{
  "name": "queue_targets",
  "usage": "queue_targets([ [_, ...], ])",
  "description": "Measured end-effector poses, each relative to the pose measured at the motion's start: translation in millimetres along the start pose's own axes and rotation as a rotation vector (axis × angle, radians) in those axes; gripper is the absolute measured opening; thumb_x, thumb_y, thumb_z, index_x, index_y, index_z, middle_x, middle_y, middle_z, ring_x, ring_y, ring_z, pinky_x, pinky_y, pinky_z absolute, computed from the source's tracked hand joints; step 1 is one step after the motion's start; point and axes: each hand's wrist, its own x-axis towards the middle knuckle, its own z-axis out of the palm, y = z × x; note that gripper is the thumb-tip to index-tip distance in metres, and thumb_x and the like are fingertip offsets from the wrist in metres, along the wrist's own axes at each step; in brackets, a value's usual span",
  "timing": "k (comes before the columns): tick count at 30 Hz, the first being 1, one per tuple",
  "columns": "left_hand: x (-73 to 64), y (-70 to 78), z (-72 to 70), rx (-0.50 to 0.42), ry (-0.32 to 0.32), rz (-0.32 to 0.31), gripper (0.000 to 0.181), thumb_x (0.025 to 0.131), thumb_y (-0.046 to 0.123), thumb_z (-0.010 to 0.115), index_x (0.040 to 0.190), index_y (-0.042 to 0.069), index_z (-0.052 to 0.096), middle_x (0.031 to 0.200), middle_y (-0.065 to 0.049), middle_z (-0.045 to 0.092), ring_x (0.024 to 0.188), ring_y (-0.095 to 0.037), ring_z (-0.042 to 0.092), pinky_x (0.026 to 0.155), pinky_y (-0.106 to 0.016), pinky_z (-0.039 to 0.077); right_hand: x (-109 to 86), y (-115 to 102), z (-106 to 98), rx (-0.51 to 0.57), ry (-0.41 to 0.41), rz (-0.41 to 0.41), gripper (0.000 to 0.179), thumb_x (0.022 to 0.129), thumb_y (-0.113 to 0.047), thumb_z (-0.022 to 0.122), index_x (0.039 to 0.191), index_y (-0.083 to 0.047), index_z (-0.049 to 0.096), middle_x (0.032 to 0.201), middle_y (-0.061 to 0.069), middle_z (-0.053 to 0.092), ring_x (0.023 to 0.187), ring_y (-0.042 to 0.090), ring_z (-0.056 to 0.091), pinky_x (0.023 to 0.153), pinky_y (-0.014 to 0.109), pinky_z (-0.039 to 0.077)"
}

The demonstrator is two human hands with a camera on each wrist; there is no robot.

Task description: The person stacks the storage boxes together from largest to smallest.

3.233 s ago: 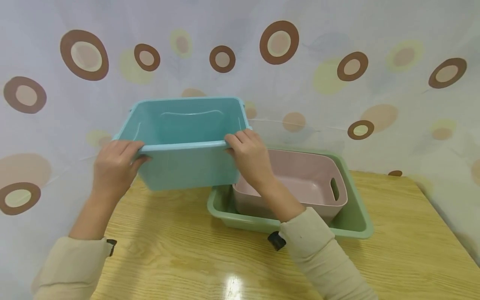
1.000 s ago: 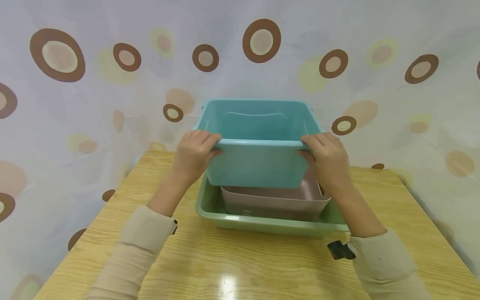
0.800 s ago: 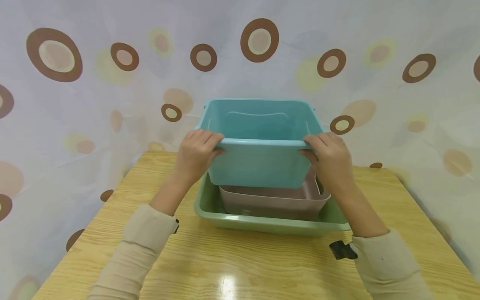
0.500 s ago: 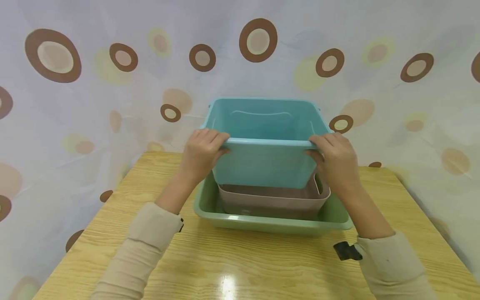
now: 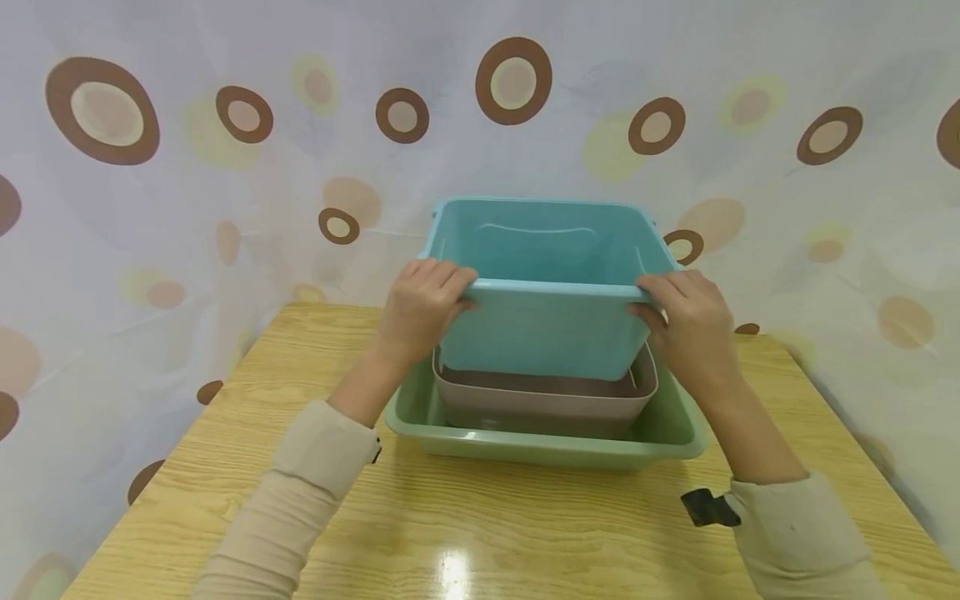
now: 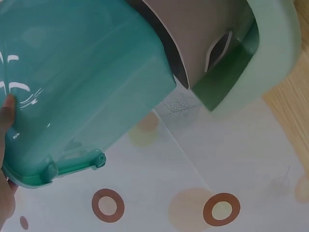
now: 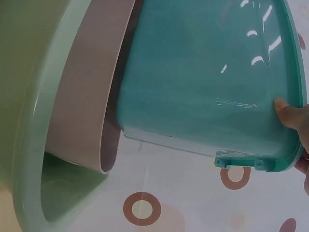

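In the head view a light-blue plastic bin (image 5: 540, 329) hangs upright over a pinkish-brown bin (image 5: 543, 410). My left hand (image 5: 423, 307) grips its near rim toward the left corner, and my right hand (image 5: 693, 329) grips the same rim toward the right corner. Both thumbs press the outer wall, as the left thumb (image 6: 7, 115) and right thumb (image 7: 288, 116) show in the wrist views. The pinkish-brown bin, with an oval handle hole, sits inside a wide green tub (image 5: 555, 450). Whether the blue bin's base dips below the brown rim I cannot tell.
The green tub stands on a wood-grain table (image 5: 480, 525), toward its back. Behind rises a white patterned cloth (image 5: 480, 175) with brown and yellow circles, close to the tub. Each sleeve cuff has a dark strap (image 5: 708, 507) by it.
Both hands have carried the blue bin from the left of the pinkish-brown bin to above it. In the last second it has shifted slightly further right. The tub and brown bin stay on the table.
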Motion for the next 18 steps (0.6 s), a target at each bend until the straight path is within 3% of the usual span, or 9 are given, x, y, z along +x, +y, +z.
queue_targets([
  [18,-1.9,8.8,6.8,-0.007,-0.005,0.015,0.034,0.065,0.026,0.077,0.089,0.006,0.063,0.078,-0.005,0.064,0.071,-0.021,0.059,0.068,-0.031,0.046,-13.6,7.7,0.3,-0.009,0.001,0.000,0.029,0.063,-0.002,0.077,0.088,0.003,0.063,0.079,0.018,0.063,0.075,0.035,0.053,0.072,0.044,0.045],
])
